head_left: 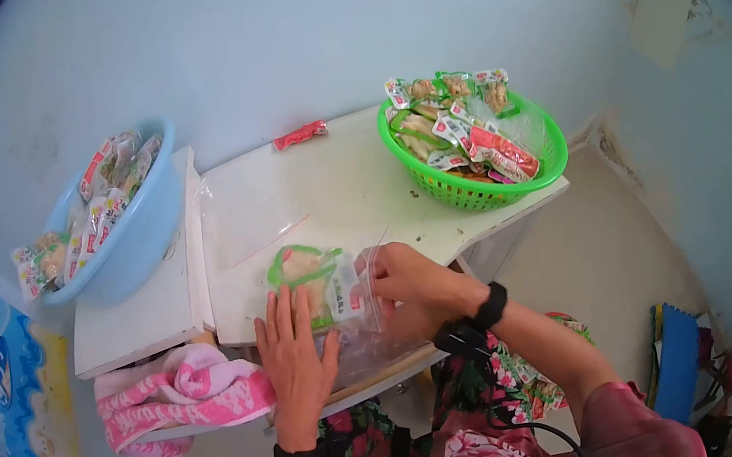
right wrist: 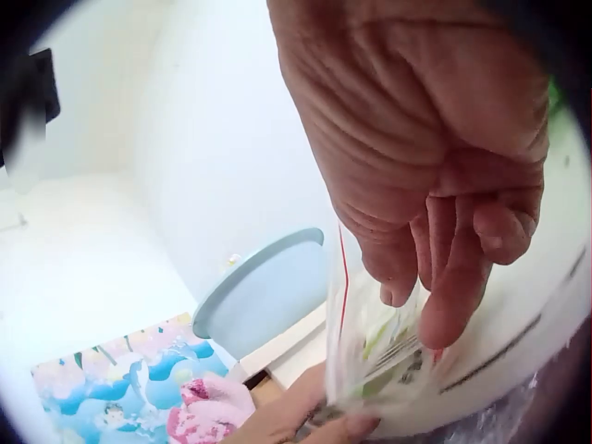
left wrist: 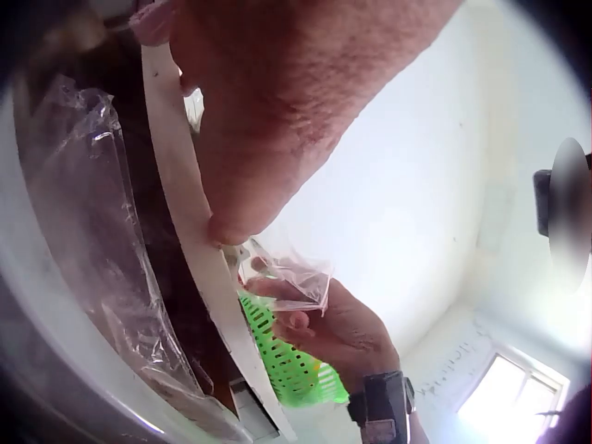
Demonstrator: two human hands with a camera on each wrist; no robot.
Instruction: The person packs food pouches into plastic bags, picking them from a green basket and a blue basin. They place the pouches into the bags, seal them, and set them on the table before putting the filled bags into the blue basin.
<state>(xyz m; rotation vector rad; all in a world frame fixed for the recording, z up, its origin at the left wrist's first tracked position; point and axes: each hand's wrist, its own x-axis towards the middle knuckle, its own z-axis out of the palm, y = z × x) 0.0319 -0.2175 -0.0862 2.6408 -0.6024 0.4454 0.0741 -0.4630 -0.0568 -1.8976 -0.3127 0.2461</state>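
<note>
A sealed food packet with green edging and pale contents lies near the front of the white table in the head view. My left hand rests on its left part, fingers straight and spread. At the packet's right end, my right hand pinches the edge with bent fingers. A clear zip bag with a red line along its mouth surrounds those fingertips in the right wrist view. The bag overlaps the packet there, and the palm hides part of both.
A green basket heaped with packets stands at the back right. On the left is a blue basin of packets. A red packet lies by the wall. Below the table edge, an open drawer holds clear plastic; a pink towel hangs beside it.
</note>
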